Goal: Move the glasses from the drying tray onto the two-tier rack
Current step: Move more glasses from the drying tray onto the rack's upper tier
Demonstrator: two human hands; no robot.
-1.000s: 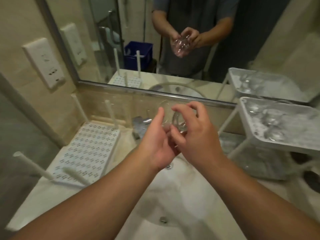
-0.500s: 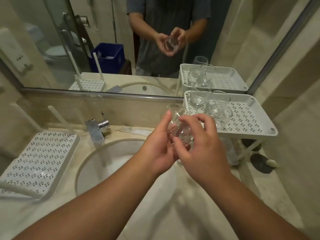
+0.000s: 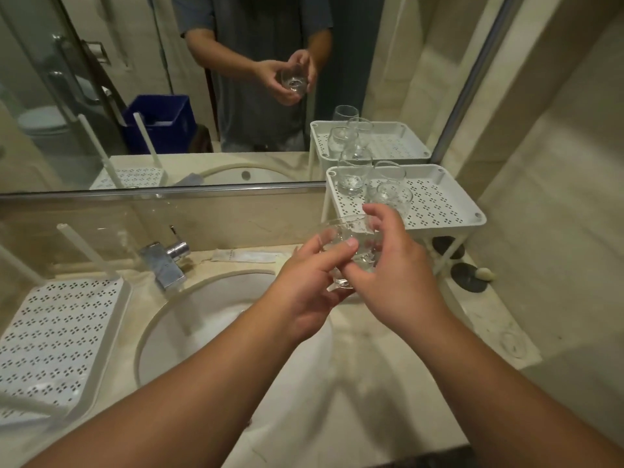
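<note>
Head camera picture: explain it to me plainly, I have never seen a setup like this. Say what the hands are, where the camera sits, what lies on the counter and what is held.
There is no machine here. A person wears a camera on the head, looking down at their own bare arms. The left hand and right hand together hold one clear glass above the counter. To the right stands a white two-tier rack with three glasses on its top shelf. To the left lies a white perforated drying tray, beside the sink and tap. The mirror behind repeats the scene.
</note>
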